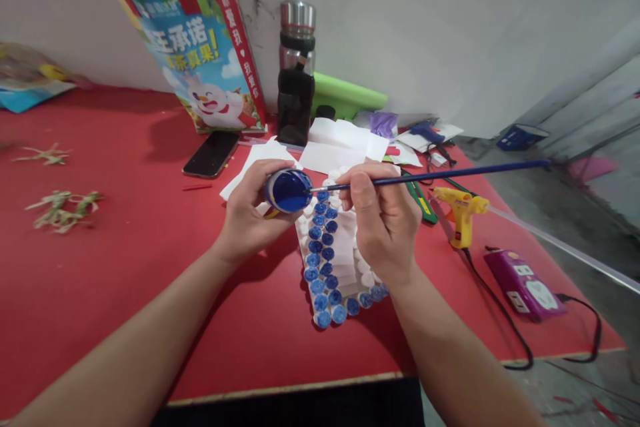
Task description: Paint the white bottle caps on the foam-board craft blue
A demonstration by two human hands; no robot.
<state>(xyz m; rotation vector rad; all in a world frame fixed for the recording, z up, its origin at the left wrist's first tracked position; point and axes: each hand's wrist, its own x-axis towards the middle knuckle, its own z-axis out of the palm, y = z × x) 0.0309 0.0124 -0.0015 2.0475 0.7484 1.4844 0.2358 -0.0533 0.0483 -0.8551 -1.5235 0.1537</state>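
Observation:
My left hand (253, 217) is wrapped round a small jar of blue paint (290, 191), its mouth tilted towards me. Between the thumb and fingers of my right hand (383, 213) is a long blue paintbrush (450, 175); its tip is at the jar's right rim. Below both hands lies a rectangular frame of round discs (321, 303) on the red table. Discs along its left side and lower edge are blue, while those at the top and inner right are white. My right hand hides part of the frame's right side.
A yellow glue gun (463, 217) and a purple power box (523, 283) with cables lie at the right. Behind are a phone (211, 154), a dark bottle (295, 97), white papers (340, 147) and a colourful bag (200, 47). Knotted straw pieces (65, 210) lie left.

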